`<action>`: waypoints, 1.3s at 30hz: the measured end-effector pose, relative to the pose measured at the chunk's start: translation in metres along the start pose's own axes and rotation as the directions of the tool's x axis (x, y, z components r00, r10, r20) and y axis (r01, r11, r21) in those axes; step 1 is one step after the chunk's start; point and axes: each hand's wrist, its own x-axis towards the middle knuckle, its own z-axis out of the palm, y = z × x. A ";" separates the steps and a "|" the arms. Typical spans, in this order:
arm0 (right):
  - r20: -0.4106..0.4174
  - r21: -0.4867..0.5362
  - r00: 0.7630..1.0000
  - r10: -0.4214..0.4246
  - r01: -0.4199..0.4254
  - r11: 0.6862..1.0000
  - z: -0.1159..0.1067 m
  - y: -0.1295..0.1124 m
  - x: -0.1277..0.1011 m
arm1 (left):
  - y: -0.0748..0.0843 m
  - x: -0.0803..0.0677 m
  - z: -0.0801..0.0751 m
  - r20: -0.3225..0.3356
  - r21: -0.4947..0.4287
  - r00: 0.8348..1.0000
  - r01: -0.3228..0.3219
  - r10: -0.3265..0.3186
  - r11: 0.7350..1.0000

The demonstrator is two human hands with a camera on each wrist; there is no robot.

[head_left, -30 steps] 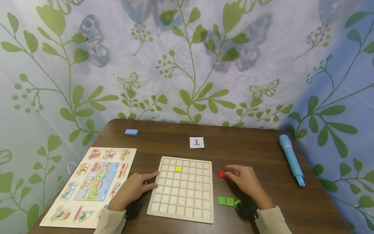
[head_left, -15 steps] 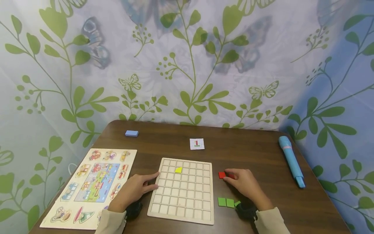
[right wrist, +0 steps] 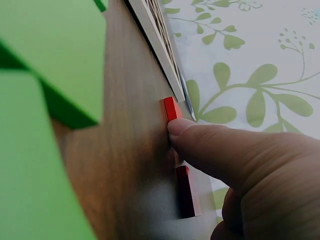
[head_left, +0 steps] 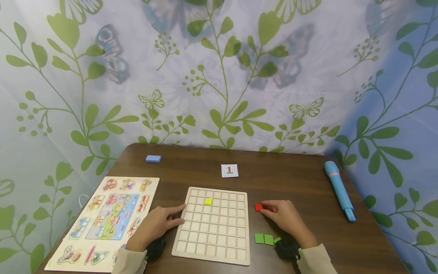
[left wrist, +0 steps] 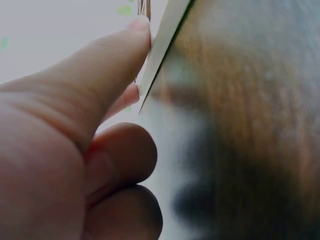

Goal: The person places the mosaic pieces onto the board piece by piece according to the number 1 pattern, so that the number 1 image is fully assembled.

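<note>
A wooden grid board (head_left: 212,228) lies mid-table, with one yellow tile (head_left: 208,201) with a rounded corner in an upper-left cell. My left hand (head_left: 154,224) rests its extended thumb and index finger against the board's left edge; its other fingers are bent in the left wrist view. Right of the board, my right hand (head_left: 285,217) pinches a red square tile (head_left: 258,207) between thumb and index finger, low at the tabletop. The right wrist view shows the thumb on this tile and a second red tile (right wrist: 186,192) behind it. Several green tiles (head_left: 264,239) lie nearer me, one partly hidden by the wrist strap.
A vehicle picture puzzle (head_left: 113,217) lies at the left. Along the back are a blue block (head_left: 153,158) and a small card with a coloured grid pattern (head_left: 229,171). A light-blue stick-like object (head_left: 340,188) with a rounded head lies at the right.
My right thumb and index finger have moved slightly left and closed onto the red tile. The left hand stays at the board's edge. The head view has shifted slightly.
</note>
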 end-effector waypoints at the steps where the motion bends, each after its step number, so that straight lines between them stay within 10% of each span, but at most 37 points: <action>1: -0.001 0.001 1.000 0.002 -0.002 1.000 0.000 0.000 0.000 | 0.000 0.000 0.000 -0.001 -0.002 1.000 0.000 0.000 1.000; 39: -0.059 0.107 0.996 -0.065 0.071 0.992 -0.017 -0.019 0.007 | 0.002 0.000 -0.001 0.013 -0.032 1.000 0.013 -0.013 0.999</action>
